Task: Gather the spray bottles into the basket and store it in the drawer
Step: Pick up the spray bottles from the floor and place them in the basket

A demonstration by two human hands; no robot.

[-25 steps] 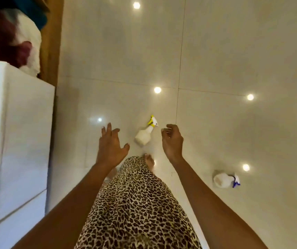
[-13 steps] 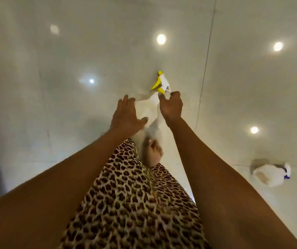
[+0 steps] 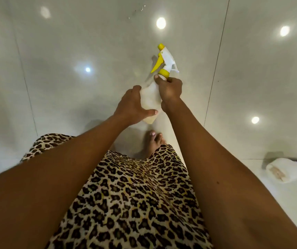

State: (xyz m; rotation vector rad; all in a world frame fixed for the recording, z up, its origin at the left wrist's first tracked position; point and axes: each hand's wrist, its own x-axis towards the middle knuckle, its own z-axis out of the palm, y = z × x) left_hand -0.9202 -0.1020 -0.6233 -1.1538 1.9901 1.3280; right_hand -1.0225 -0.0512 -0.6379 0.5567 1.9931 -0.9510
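Now the left hand (image 3: 133, 103) is cupping the lower body of the white translucent plastic spray bottle with the yellow trigger and collar (image 3: 150, 97). Its fingers are curling round the far side and the thumb is pressing across the near side, probably to take the weight. The right hand (image 3: 170, 88) is gripping that bottle at the neck, just under the yellow collar, fingers wrapping closely, likely to keep the head from swinging. The nozzle is pointing away from the person, over the glossy pale tiled floor (image 3: 72, 51). The cloudy wall is hiding how much liquid is sitting inside. Well to the right of that bottle, a second white plastic spray bottle with blue trim (image 3: 284, 169) is lying on its side on the tiles, not yet gathered. A brownish patch is showing on it, label or contents I cannot tell. Neither basket nor drawer is showing.
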